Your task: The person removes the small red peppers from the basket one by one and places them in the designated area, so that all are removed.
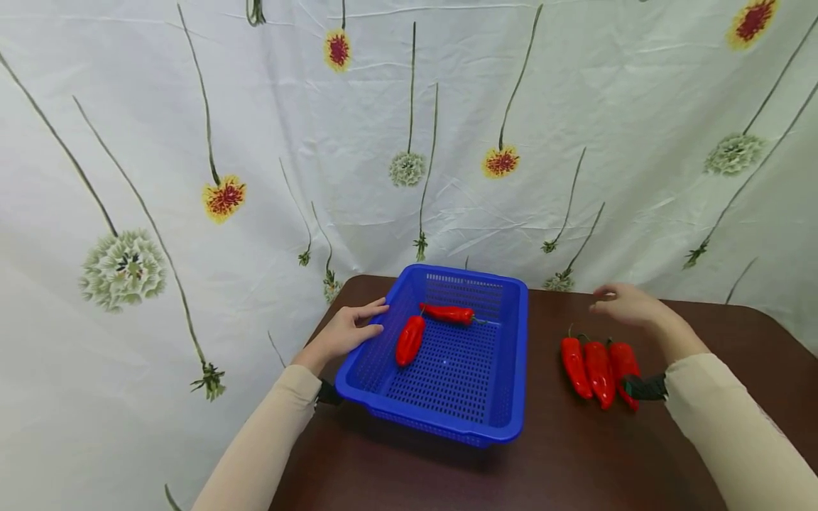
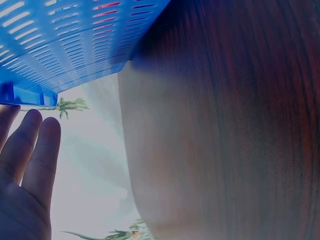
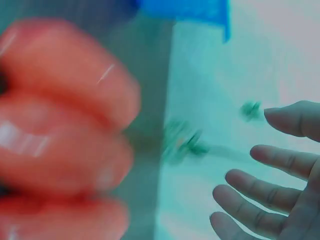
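A blue perforated plastic basket (image 1: 447, 369) stands on the table with two red peppers inside. One red pepper (image 1: 410, 341) lies near its left wall, the other red pepper (image 1: 450, 314) toward the back. My left hand (image 1: 341, 332) rests at the basket's left rim, its visible fingers (image 2: 42, 160) fairly straight in the left wrist view. To the right of the basket, three red peppers (image 1: 598, 372) lie side by side. Just behind and above them hovers my right hand (image 1: 629, 305), holding nothing. Its fingers (image 3: 260, 197) are spread in the right wrist view, apart from the blurred peppers (image 3: 60, 145).
The dark brown wooden table (image 1: 409, 475) extends around the basket, with its left edge close to my left forearm. Behind it hangs a white cloth (image 1: 358, 128) printed with flowers and dandelions. Black straps (image 1: 645, 387) show at my sleeve ends.
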The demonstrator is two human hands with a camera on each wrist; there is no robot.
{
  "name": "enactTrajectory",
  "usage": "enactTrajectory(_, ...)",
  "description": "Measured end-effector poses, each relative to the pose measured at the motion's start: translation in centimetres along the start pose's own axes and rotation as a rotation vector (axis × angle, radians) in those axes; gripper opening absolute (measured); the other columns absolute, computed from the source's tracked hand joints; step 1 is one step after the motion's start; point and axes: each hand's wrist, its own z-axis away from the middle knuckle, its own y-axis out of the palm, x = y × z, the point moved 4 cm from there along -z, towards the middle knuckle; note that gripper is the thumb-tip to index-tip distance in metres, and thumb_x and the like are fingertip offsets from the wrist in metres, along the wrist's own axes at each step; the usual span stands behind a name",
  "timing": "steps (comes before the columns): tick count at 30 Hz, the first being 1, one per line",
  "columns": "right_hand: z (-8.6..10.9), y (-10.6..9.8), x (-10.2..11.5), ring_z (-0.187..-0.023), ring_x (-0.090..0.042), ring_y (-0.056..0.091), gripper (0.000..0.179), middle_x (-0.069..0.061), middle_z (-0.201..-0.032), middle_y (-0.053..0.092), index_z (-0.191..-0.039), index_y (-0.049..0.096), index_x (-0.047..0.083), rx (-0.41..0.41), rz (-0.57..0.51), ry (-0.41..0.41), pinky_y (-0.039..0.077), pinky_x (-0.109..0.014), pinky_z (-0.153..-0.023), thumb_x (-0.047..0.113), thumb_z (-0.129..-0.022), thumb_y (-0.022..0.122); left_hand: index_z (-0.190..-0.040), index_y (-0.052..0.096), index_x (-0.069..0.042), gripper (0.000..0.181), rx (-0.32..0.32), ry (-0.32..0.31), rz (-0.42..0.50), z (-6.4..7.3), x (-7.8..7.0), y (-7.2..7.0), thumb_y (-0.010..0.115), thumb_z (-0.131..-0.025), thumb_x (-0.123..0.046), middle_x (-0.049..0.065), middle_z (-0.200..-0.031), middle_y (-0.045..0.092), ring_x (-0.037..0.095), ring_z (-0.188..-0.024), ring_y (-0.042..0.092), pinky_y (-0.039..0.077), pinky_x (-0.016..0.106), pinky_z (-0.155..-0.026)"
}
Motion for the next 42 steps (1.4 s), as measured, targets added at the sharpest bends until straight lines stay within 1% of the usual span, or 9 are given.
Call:
enactTrajectory(5,-2.3,0.4,5.3,-0.109,-0.038,0.048,0.053,-0.026,-0.127,0.043,-0.129,0.039,0.001,0.008,-0.033,-0.041,0.043,-0.046,-0.084,0.036,-0.089,0.047,-0.126,0.049,-0.001,0.043,0.017,0.008,0.047,0.8,-1.7,-0.2,0.058,-0.085,-0.01,0.013,-0.139,0.037,0.032,-0.127,0.035,0.044,0.045,-0.088)
enactTrajectory(9,-4.1,1.5,8.7,-0.111,-0.036,0.049,0.051,-0.023,-0.128,0.045,-0.13,0.038,0.004,0.041,-0.123,-0.05,0.044,-0.046,-0.086,0.034,-0.089,0.048,-0.126,0.047,0.003,0.043,0.036,0.015,0.049,1.1,-2.8,-0.3,0.057,-0.085,-0.008,0.017,-0.139,0.036,0.034,-0.127,0.034,0.045,0.045,-0.087)
enactTrajectory(14,-6.1,3.1,11.5,-0.117,-0.035,0.046,0.049,-0.017,-0.133,0.042,-0.132,0.038,0.011,0.104,-0.232,-0.038,0.043,-0.046,-0.089,0.032,-0.089,0.05,-0.127,0.047,0.003,0.043,0.041,0.007,0.049,1.0,-3.1,-0.3,0.056,-0.086,-0.007,0.017,-0.139,0.035,0.033,-0.127,0.035,0.047,0.042,-0.085)
enactTrajectory(19,-7.8,5.1,13.7,-0.118,-0.034,0.045,0.048,-0.015,-0.132,0.043,-0.132,0.038,0.011,0.169,-0.344,-0.033,0.04,-0.048,-0.094,0.027,-0.089,0.052,-0.127,0.047,0.003,0.043,0.04,-0.003,0.054,0.9,-2.9,-0.3,0.056,-0.086,-0.008,0.017,-0.14,0.034,0.033,-0.127,0.034,0.047,0.041,-0.085)
enactTrajectory(24,-9.2,7.5,15.3,-0.118,-0.034,0.044,0.05,-0.016,-0.131,0.043,-0.132,0.038,0.009,0.206,-0.468,0.018,0.039,-0.048,-0.094,0.025,-0.087,0.055,-0.127,0.047,0.003,0.044,0.035,-0.007,0.071,0.9,-2.7,-0.3,0.056,-0.086,-0.008,0.017,-0.14,0.035,0.033,-0.128,0.033,0.045,0.044,-0.087)
enactTrajectory(29,-10.6,10.2,15.7,-0.115,-0.032,0.047,0.051,-0.015,-0.129,0.046,-0.131,0.04,0.009,0.21,-0.579,0.096,0.043,-0.046,-0.091,0.023,-0.085,0.058,-0.127,0.047,0.002,0.044,0.032,-0.008,0.079,0.9,-2.6,-0.1,0.057,-0.085,-0.008,0.017,-0.14,0.035,0.032,-0.128,0.034,0.044,0.044,-0.089)
enactTrajectory(38,-11.6,14.1,16.7,-0.117,-0.033,0.046,0.059,-0.014,-0.129,0.044,-0.134,0.035,0.008,0.244,-0.702,0.153,0.046,-0.044,-0.087,0.019,-0.083,0.061,-0.126,0.048,0.001,0.043,0.026,-0.011,0.069,0.8,-2.7,-0.1,0.057,-0.085,-0.009,0.016,-0.139,0.035,0.031,-0.127,0.036,0.046,0.043,-0.087)
enactTrajectory(39,-11.6,14.4,16.9,-0.117,-0.033,0.046,0.06,-0.014,-0.128,0.045,-0.134,0.034,0.008,0.243,-0.71,0.161,0.046,-0.044,-0.086,0.019,-0.082,0.062,-0.126,0.048,0.001,0.044,0.026,-0.012,0.071,0.8,-2.7,-0.1,0.058,-0.085,-0.009,0.015,-0.139,0.035,0.031,-0.127,0.036,0.046,0.043,-0.087)
enactTrajectory(42,-11.7,15.2,17.5,-0.116,-0.033,0.047,0.062,-0.015,-0.126,0.047,-0.133,0.036,0.009,0.237,-0.739,0.192,0.048,-0.045,-0.083,0.017,-0.08,0.065,-0.127,0.05,-0.004,0.044,0.021,-0.013,0.072,0.5,-1.4,-0.1,0.059,-0.085,-0.014,0.011,-0.14,0.036,0.029,-0.127,0.036,0.046,0.041,-0.087)
